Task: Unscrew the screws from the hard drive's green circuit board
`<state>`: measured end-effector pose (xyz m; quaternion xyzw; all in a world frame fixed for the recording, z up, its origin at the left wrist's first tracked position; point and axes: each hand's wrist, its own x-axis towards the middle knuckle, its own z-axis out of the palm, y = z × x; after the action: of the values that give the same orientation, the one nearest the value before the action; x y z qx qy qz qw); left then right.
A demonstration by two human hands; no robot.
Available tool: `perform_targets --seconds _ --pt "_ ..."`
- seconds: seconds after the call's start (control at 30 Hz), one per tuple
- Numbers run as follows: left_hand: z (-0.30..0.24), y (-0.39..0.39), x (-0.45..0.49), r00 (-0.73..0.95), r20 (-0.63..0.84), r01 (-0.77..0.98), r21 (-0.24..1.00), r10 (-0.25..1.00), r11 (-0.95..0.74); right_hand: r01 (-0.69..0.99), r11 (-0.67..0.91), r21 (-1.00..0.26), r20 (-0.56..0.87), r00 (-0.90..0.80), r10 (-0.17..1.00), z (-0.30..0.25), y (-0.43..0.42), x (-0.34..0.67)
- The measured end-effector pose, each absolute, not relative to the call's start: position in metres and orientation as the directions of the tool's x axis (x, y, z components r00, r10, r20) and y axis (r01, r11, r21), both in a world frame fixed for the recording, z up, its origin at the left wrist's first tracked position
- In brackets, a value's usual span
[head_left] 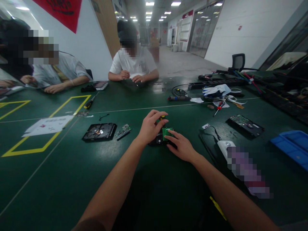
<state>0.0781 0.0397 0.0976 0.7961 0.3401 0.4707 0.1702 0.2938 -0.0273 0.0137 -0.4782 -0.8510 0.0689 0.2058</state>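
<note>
A black hard drive [158, 140] with a green circuit board [166, 131] lies on the table in front of me. My left hand [151, 125] is closed around a small screwdriver [163, 117] standing over the board; only part of its yellow and black handle shows, and its tip is hidden. My right hand [182, 147] has its fingers spread, the fingertips resting on the board and the drive's right side. To the left are another hard drive [99, 131] and a loose circuit board [124, 131].
Right of my hands lie a third hard drive [246, 125], a white power strip [227, 149] with a cable, a blue tray [293, 146] and a red screwdriver [218, 109]. A yellow-black screwdriver [89, 103] and paper [48, 125] lie left. A person [133, 64] sits opposite.
</note>
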Motion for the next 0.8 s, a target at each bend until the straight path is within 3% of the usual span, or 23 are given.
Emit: perform_targets --seconds 0.23,0.5,0.8 --pt "0.0949 0.0409 0.0778 0.421 0.596 0.316 0.61 0.683 -0.727 0.782 0.537 -0.315 0.296 -0.457 0.839 0.0127 -0.0272 0.2936" --pt "0.0952 0.0404 0.0783 0.345 0.603 0.377 0.613 0.719 -0.694 0.783 0.537 -0.313 0.288 -0.46 0.84 0.0142 -0.0276 0.2929" --pt "0.0975 0.039 0.0781 0.396 0.607 0.33 0.606 0.688 -0.724 0.778 0.542 -0.317 0.299 -0.461 0.836 0.0119 -0.0267 0.2937"
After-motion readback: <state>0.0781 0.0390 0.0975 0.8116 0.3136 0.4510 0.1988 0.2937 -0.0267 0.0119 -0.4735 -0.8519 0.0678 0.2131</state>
